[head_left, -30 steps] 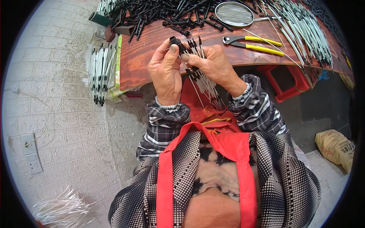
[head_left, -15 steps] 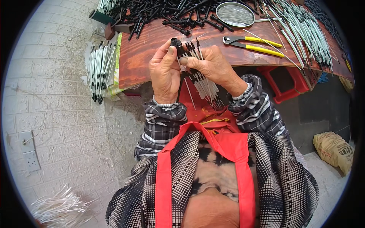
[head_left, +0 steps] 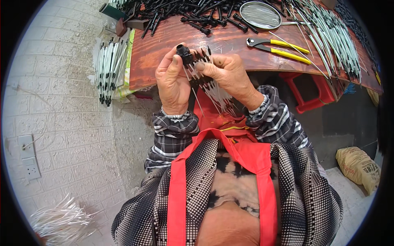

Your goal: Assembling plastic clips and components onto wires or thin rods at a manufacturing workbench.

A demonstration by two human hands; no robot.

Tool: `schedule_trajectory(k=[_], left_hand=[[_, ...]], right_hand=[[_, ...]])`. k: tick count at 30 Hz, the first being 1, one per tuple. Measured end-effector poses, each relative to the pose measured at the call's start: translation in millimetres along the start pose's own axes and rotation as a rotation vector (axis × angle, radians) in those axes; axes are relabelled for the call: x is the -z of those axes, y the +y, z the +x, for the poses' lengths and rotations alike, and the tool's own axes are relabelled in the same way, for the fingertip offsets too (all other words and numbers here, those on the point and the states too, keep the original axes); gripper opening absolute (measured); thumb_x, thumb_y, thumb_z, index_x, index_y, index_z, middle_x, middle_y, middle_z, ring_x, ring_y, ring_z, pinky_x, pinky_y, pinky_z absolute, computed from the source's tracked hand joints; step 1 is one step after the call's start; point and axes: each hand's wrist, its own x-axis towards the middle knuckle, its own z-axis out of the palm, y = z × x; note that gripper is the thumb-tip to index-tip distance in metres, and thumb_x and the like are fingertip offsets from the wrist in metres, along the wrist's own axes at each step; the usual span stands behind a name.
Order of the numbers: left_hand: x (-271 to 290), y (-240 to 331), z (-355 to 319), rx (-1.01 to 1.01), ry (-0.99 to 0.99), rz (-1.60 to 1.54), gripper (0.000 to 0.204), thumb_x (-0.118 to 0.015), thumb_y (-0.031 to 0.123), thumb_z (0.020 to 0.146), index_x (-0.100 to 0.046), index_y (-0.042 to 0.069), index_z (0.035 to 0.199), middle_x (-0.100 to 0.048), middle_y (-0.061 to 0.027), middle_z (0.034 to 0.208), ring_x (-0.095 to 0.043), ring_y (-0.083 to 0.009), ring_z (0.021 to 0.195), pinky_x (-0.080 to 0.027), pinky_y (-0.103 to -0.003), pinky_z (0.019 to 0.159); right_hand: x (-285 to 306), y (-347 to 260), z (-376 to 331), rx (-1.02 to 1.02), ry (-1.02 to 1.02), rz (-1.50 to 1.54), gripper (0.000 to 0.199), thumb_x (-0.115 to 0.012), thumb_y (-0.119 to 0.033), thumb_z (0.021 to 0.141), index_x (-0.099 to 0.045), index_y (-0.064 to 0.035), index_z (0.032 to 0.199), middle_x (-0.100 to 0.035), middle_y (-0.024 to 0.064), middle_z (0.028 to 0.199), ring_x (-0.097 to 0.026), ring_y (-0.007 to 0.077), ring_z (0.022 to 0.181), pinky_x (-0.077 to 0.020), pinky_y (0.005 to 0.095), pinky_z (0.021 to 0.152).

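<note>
Pinching a small black fitting (head_left: pixel 182 51) between thumb and fingertips, the left hand (head_left: pixel 172 82) has lifted it slightly over the last second; the right hand (head_left: pixel 230 76) stays clenched on a fan of thin black-tipped rods (head_left: pixel 205 80), so assembly looks mid-step. Both work above the wooden tabletop's (head_left: pixel 221 43) near edge; yellow-handled pliers (head_left: pixel 279 46) lie just beyond, a round sieve (head_left: pixel 260 10) near its far edge.

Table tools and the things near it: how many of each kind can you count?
Pliers: 1
Round sieve: 1
Red stool: 1
Sack: 1
Wall socket: 1
Total: 5
</note>
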Motion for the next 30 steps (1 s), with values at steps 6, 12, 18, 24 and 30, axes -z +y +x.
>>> schedule_trajectory(k=[6,12,18,24,30], left_hand=[[-2.1,-3.9,-0.4,-0.003,0.075,-0.017,0.037,-0.059,0.015,0.097,-0.053,-0.006,0.127,-0.066,-0.0147,0.113,-0.065,-0.0237,0.104,-0.052,-0.037,0.094],[-8.7,-3.5,0.8,0.015,0.094,-0.051,0.029,-0.061,0.010,0.095,-0.059,-0.004,0.120,-0.068,-0.0118,0.110,-0.066,-0.0186,0.099,-0.054,-0.031,0.089],[-7.5,-2.9,1.9,0.033,0.077,-0.047,0.029,-0.061,0.011,0.095,-0.059,-0.004,0.120,-0.067,-0.0119,0.110,-0.066,-0.0189,0.099,-0.053,-0.031,0.089],[-23.2,-1.3,-2.2,-0.020,0.099,-0.047,0.029,-0.061,0.010,0.095,-0.059,-0.004,0.120,-0.067,-0.0122,0.109,-0.066,-0.0190,0.097,-0.053,-0.032,0.089],[-30.5,-3.8,-2.7,-0.102,0.157,0.056,0.027,-0.060,0.009,0.096,-0.059,-0.005,0.119,-0.068,-0.0121,0.106,-0.066,-0.0187,0.096,-0.053,-0.031,0.087]], right_hand=[[-2.9,-9.8,-2.4,0.064,0.016,-0.328,0.033,-0.065,-0.029,0.094,-0.064,0.0006,0.081,-0.059,0.0026,0.063,-0.046,0.0057,0.059,-0.0394,0.0278,0.051],[-7.7,-0.5,-2.2,0.223,0.084,-0.557,0.034,-0.060,-0.029,0.093,-0.065,0.0047,0.099,-0.061,0.0209,0.065,-0.064,0.0380,0.063,-0.0478,0.0425,0.054],[-8.6,-1.6,-2.3,0.286,0.086,-0.556,0.026,-0.057,-0.023,0.097,-0.060,0.0014,0.088,-0.059,0.0175,0.063,-0.061,0.0345,0.057,-0.0444,0.0400,0.051],[-13.2,-5.7,-3.2,0.261,0.154,-0.723,0.026,-0.057,-0.025,0.096,-0.059,0.0004,0.089,-0.062,0.0192,0.066,-0.062,0.0384,0.062,-0.0451,0.0434,0.051],[-13.4,-6.7,-2.7,0.239,0.193,-0.731,0.027,-0.057,-0.026,0.096,-0.059,-0.0006,0.089,-0.061,0.0195,0.066,-0.062,0.0389,0.062,-0.0457,0.0434,0.052]])
